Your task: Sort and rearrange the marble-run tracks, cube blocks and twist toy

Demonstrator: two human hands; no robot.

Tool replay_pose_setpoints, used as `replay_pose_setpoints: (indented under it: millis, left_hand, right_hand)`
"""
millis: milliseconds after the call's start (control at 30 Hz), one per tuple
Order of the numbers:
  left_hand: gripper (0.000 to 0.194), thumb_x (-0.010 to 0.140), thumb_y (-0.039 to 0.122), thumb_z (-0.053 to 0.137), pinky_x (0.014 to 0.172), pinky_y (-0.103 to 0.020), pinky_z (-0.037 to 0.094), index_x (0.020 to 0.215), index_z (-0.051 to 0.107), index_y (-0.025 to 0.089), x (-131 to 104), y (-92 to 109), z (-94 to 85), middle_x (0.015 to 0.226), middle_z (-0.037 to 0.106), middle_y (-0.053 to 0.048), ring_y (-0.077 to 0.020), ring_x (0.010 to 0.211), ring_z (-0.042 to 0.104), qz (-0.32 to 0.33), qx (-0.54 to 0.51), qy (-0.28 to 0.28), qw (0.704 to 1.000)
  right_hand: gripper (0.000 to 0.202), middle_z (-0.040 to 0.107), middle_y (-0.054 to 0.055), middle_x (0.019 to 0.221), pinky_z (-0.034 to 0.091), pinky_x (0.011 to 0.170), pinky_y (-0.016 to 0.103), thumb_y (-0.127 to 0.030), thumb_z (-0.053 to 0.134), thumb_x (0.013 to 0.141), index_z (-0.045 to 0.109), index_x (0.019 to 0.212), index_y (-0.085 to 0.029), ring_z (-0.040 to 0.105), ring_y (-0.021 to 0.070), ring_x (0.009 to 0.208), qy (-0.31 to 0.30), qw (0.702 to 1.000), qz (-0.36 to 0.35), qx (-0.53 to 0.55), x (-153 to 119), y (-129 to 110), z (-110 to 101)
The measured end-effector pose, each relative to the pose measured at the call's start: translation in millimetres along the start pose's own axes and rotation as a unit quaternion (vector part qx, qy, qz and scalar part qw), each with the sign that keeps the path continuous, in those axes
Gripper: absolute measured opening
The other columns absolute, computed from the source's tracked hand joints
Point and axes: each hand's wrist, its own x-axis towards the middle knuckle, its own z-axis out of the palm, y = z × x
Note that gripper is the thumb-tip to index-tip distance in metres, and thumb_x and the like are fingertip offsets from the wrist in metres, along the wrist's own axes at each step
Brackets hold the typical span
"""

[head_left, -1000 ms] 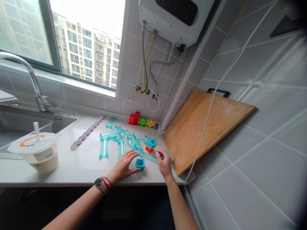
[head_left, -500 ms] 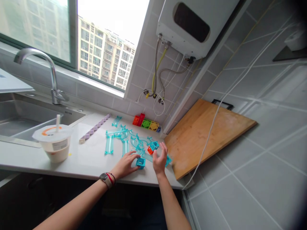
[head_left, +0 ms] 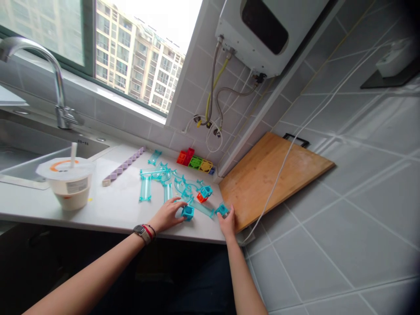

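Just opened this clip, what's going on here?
A person is handling toy blocks on a white counter. The left hand has its fingers at a blue cube near the front edge. The right hand spans a second blue block beside the leaning wooden board. Whether either is firmly gripped is hard to tell. Between and beyond the hands, a blue block sits on an orange one, next to clear turquoise track pieces.

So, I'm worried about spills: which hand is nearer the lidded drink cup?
Left. The left hand is to the right of the drink cup, at a turquoise cube; the right hand is farther right, at another turquoise cube near the cutting board.
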Motion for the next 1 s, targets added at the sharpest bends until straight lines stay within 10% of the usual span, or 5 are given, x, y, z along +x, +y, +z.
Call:
replay_pose_setpoints:
  millis: [433,767,1000]
  left_hand:
    - [0.051,0.082,0.049,0.077,0.114,-0.055,0.044,0.127,0.072,0.026,0.4,3.8,-2.2,0.128,0.072,-0.014,-0.0387,0.136,0.055,-0.011,-0.011,0.009,1.000]
    - [0.048,0.083,0.047,0.075,0.114,-0.055,0.042,0.127,0.073,0.029,2.3,5.8,-4.0,0.125,0.074,-0.011,-0.0384,0.134,0.056,-0.018,-0.012,-0.016,1.000]
    - [0.046,0.083,0.048,0.075,0.113,-0.052,0.044,0.125,0.074,0.030,1.6,9.3,-5.9,0.122,0.074,-0.010,-0.0365,0.131,0.058,-0.019,-0.014,-0.010,1.000]
  right_hand:
    - [0.087,0.063,0.027,0.137,0.058,0.097,0.046,-0.051,0.064,0.087,0.034,0.156,-0.008,0.070,0.0308,0.116,0.028,0.988,0.039,0.145,-20.3,-9.4,-0.9]
    - [0.084,0.064,0.019,0.143,0.050,0.110,0.052,-0.040,0.081,0.082,0.043,0.153,-0.016,0.063,0.0312,0.130,-0.188,0.901,0.056,0.386,-52.9,-100.6,25.6]
    - [0.074,0.068,0.016,0.139,0.049,0.113,0.050,-0.038,0.082,0.082,0.053,0.147,-0.017,0.065,0.0307,0.129,-0.233,0.889,0.034,0.392,-45.5,-116.5,37.3]
